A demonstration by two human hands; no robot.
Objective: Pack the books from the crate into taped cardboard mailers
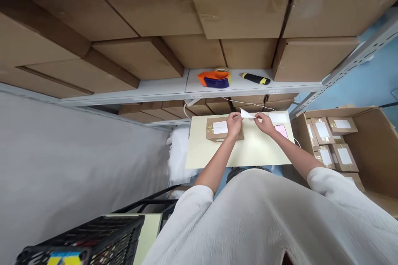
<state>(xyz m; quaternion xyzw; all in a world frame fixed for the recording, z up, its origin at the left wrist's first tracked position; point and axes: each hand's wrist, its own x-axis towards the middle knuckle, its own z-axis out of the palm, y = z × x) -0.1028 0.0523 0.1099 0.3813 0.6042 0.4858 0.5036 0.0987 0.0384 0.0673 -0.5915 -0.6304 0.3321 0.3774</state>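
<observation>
"Where is room opening around the taped box (224, 136)?"
"Tabletop (230, 155) is lying bare in front."
"What's blocking?"
"The left hand (234, 123) is crowding its right side; behind, the shelf (161, 87) is rising; well right, a phone (281, 131) is lying."

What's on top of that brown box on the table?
On the brown box, a white label and shiny tape show. The left hand blocks the view of its right part, so anything there is hidden.
</observation>
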